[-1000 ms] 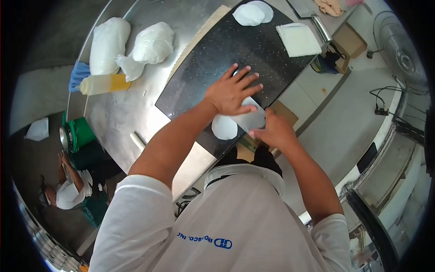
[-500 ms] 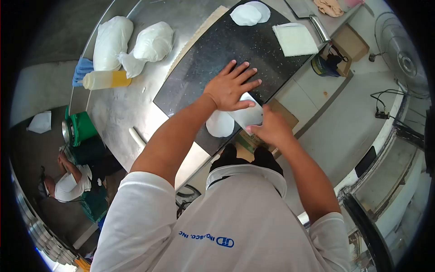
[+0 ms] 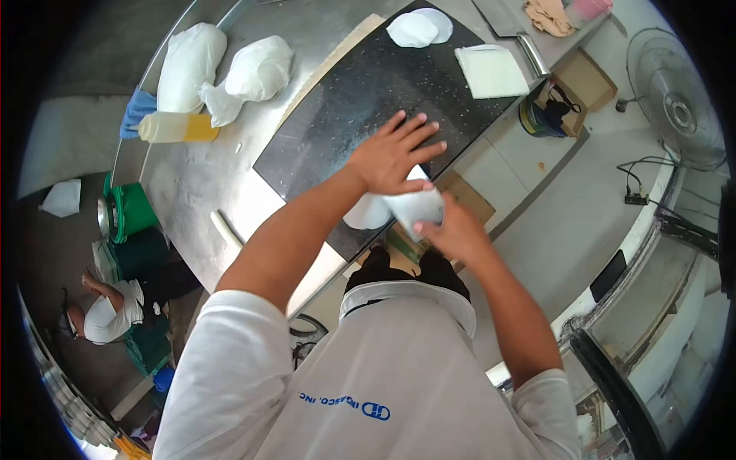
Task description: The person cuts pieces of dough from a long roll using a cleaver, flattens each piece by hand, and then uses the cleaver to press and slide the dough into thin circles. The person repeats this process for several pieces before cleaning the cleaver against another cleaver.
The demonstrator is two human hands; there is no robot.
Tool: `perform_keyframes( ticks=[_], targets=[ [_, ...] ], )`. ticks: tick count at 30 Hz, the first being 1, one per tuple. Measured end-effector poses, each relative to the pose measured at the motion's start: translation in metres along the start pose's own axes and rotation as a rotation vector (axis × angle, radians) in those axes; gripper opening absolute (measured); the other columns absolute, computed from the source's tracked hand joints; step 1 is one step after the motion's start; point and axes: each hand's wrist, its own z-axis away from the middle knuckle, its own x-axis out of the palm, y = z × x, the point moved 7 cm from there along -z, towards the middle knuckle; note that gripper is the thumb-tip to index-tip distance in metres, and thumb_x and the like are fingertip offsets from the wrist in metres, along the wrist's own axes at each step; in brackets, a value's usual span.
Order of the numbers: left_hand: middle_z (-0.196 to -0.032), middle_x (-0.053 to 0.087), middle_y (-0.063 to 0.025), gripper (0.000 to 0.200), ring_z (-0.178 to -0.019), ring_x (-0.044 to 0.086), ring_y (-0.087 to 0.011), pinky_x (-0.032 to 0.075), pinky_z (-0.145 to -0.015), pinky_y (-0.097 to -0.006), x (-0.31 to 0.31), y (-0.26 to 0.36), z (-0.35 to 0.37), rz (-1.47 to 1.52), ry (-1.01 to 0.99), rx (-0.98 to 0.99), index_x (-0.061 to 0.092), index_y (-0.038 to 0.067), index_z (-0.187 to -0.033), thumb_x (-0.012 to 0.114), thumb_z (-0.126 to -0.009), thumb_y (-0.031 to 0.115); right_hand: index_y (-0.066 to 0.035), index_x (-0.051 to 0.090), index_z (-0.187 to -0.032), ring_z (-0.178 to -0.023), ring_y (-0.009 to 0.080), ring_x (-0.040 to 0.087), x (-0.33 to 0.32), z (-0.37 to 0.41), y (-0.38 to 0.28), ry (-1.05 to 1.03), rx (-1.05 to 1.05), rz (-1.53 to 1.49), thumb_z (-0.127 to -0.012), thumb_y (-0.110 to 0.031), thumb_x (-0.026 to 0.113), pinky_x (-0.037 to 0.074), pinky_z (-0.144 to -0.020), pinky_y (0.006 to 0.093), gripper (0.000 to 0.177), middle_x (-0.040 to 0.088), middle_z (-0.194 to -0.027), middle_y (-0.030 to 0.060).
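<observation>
My left hand (image 3: 392, 157) lies palm down on the dark speckled slab (image 3: 322, 130), its fingers spread wide. Under and beside its thumb is a thin white sheet (image 3: 414, 205), bowed upward at the slab's front edge. My right hand (image 3: 458, 228) grips the near right side of that sheet between thumb and fingers. A round white disc (image 3: 368, 212) rests on the slab, partly covered by the sheet and by my left wrist. Farther back on the slab, two more white discs (image 3: 414, 28) overlap each other, left of a pad of square off-white sheets (image 3: 492, 71).
On the metal table (image 3: 180, 172) stand two white plastic bags (image 3: 259, 69), a bottle of yellow liquid (image 3: 178, 128) and a white rod (image 3: 226, 228). A blue cloth (image 3: 137, 113) hangs at its edge. A fan (image 3: 678, 111) stands right; a seated person (image 3: 115, 310) is at left.
The white sheet lay flatter before; now its near part bows upward in my right hand. My left hand stays spread on the slab. The whole view has shifted slightly.
</observation>
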Motion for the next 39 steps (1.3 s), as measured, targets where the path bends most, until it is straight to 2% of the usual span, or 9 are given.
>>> perform_keyframes(
  ticks=[2,5,13,21,26,32,35,38,39],
  targets=[
    [-0.162,0.039,-0.0123,0.074,-0.155,0.026,-0.0346,0.015,-0.125,-0.0614,0.002,0.022,0.04,0.067,-0.129,0.018,0.049,0.023,-0.152,0.05,-0.094,0.069,0.005,0.052,-0.133,-0.106,0.0475,0.067,0.045,0.03,-0.006,0.006,-0.134,-0.292,-0.08,-0.041,0.084,0.054,-0.089,0.0519,0.077,0.069,-0.114,0.0285],
    [-0.163,0.038,-0.0091,0.076,-0.155,0.025,-0.0341,0.012,-0.126,-0.0613,0.017,0.04,0.082,0.061,-0.236,0.065,0.048,0.024,-0.153,0.047,-0.093,0.072,0.004,0.055,-0.126,-0.099,0.0409,0.072,0.096,0.04,0.008,0.03,-0.071,-0.174,-0.079,-0.037,0.084,0.055,-0.087,0.0473,0.069,0.072,-0.104,0.0256],
    [-0.157,0.045,-0.0094,0.072,-0.151,0.034,-0.0344,0.02,-0.122,-0.0628,-0.005,-0.002,-0.014,-0.052,0.104,0.187,0.051,0.025,-0.15,0.051,-0.093,0.07,-0.001,0.055,-0.118,-0.1,0.0429,0.071,-0.02,0.005,-0.014,0.255,0.124,0.021,-0.08,-0.034,0.084,0.055,-0.083,0.0485,0.057,0.073,-0.103,0.026],
    [-0.142,0.06,-0.0187,0.057,-0.14,0.048,-0.0435,0.035,-0.119,-0.0505,-0.056,-0.058,0.118,0.315,0.49,-0.376,0.052,0.004,-0.146,0.069,-0.095,0.023,0.002,0.047,-0.125,-0.105,0.0522,0.065,0.094,0.033,-0.046,0.462,0.122,-0.232,-0.091,-0.026,0.074,0.051,-0.089,0.0552,0.052,0.068,-0.108,0.0325],
    [-0.158,0.041,-0.022,0.058,-0.149,0.033,-0.0457,0.025,-0.123,-0.0573,-0.015,-0.016,0.184,0.267,0.17,-0.38,0.046,0.005,-0.151,0.062,-0.1,0.027,0.002,0.049,-0.126,-0.106,0.0509,0.065,0.115,0.036,-0.084,0.211,0.11,-0.195,-0.09,-0.027,0.074,0.051,-0.088,0.0531,0.053,0.068,-0.111,0.0314],
    [-0.141,0.056,-0.0189,0.037,-0.139,0.046,-0.0422,0.037,-0.116,-0.0518,-0.032,0.02,0.174,0.276,0.326,-0.418,0.063,0.006,-0.125,0.07,-0.092,0.019,0.001,0.057,-0.117,-0.099,0.0397,0.069,0.081,0.054,-0.077,0.099,-0.002,-0.261,-0.089,-0.027,0.075,0.052,-0.086,0.0461,0.043,0.07,-0.103,0.0233],
    [-0.107,0.069,-0.0125,0.025,-0.109,0.067,-0.0309,0.053,-0.09,-0.0422,-0.022,0.031,0.152,0.59,0.121,-0.422,0.06,0.005,-0.107,0.074,-0.086,0.006,0.001,0.058,-0.114,-0.095,0.0387,0.068,0.077,0.065,-0.046,0.074,0.016,-0.331,-0.088,-0.029,0.076,0.052,-0.083,0.0442,0.044,0.07,-0.101,0.0225],
    [-0.101,0.067,-0.0156,0.03,-0.101,0.067,-0.0301,0.053,-0.089,-0.0407,-0.018,0.048,0.111,1.115,0.063,-0.444,0.061,0.007,-0.115,0.073,-0.087,0.006,0.001,0.059,-0.111,-0.094,0.0347,0.07,0.07,0.069,-0.01,0.012,0.081,-0.38,-0.088,-0.029,0.077,0.053,-0.081,0.0412,0.042,0.071,-0.099,0.0206],
    [-0.1,0.067,-0.0095,0.033,-0.098,0.067,-0.0207,0.052,-0.089,-0.034,-0.021,0.053,0.092,1.23,-0.058,-0.46,0.06,0.009,-0.12,0.073,-0.09,0.004,0.002,0.059,-0.111,-0.093,0.0311,0.07,0.06,0.072,-0.002,0.031,0.072,-0.437,-0.088,-0.027,0.077,0.053,-0.081,0.0404,0.04,0.071,-0.098,0.0192]
  ],
)
